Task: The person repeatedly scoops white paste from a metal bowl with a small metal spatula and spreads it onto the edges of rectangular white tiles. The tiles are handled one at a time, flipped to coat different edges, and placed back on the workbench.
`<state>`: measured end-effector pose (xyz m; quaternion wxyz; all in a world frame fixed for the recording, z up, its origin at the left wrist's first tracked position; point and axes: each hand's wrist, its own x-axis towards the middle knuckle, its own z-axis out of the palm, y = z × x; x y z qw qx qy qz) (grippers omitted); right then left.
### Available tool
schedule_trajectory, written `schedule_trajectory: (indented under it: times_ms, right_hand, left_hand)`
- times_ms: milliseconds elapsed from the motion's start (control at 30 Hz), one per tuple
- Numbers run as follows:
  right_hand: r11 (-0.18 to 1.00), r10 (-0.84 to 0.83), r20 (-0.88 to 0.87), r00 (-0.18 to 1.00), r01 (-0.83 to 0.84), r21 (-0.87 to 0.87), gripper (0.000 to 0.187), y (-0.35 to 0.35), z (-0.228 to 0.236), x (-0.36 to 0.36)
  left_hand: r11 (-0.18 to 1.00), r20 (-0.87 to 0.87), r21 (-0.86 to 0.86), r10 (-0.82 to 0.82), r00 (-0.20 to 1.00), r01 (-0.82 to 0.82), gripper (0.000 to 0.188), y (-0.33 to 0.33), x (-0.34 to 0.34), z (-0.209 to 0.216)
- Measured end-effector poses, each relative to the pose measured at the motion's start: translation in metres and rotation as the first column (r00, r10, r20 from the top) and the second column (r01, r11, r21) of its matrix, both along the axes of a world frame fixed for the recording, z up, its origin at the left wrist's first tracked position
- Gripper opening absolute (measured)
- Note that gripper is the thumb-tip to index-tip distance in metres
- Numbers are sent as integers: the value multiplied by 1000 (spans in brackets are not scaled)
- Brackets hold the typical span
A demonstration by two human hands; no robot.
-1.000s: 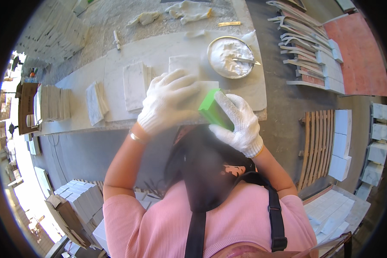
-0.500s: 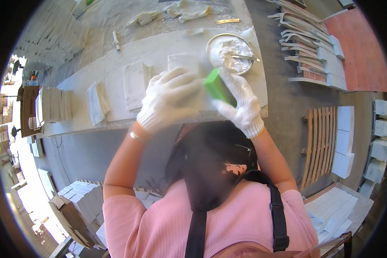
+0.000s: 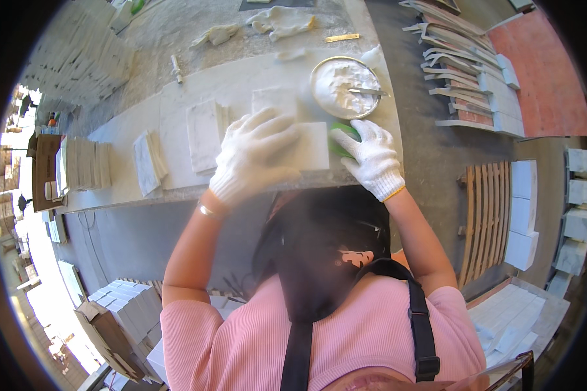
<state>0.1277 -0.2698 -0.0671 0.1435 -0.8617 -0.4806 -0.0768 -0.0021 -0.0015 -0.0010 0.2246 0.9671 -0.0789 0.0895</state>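
My left hand (image 3: 254,156), in a white knit glove, lies with its fingers stretched out over the left part of a white rectangular tile (image 3: 316,147) near the table's front edge. Just right of that tile, my right hand (image 3: 374,159), also gloved, grips a green block (image 3: 343,138) low at the tabletop. The glove hides much of the block. Beyond the right hand stands a round tub of white paste (image 3: 346,78), with a flat-bladed spreader (image 3: 368,92) lying across it. A pale tile (image 3: 273,100) lies behind my left hand, and stacked tiles (image 3: 205,135) lie to its left.
Farther left on the table (image 3: 166,104) are a few leaning tiles (image 3: 149,163) and a row of upright tiles (image 3: 88,163). Loose gloves (image 3: 282,22) and a yellow strip (image 3: 342,38) lie at the back. A wooden pallet (image 3: 486,218) stands at right, off the table.
My right hand has lowered the green block and turned palm down over it. The right part of the white tile now shows beside my left hand, which has stayed almost in place.
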Motion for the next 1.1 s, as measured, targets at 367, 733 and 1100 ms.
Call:
schedule_trajectory:
  times_ms: [367, 733, 1100]
  right_hand:
    - [976, 108, -106, 989, -86, 198, 71, 26, 23, -2]
    - [859, 298, -333, 894, -100, 502, 52, -20, 21, -37]
    - [890, 143, -868, 476, 322, 323, 64, -4, 26, -61]
  left_hand:
    - [1000, -18, -24, 9, 1000, -9, 78, -2, 0, 3]
    - [1000, 19, -24, 8, 1000, -8, 77, -1, 0, 1]
    - [1000, 31, 6, 19, 999, -19, 78, -2, -1, -3]
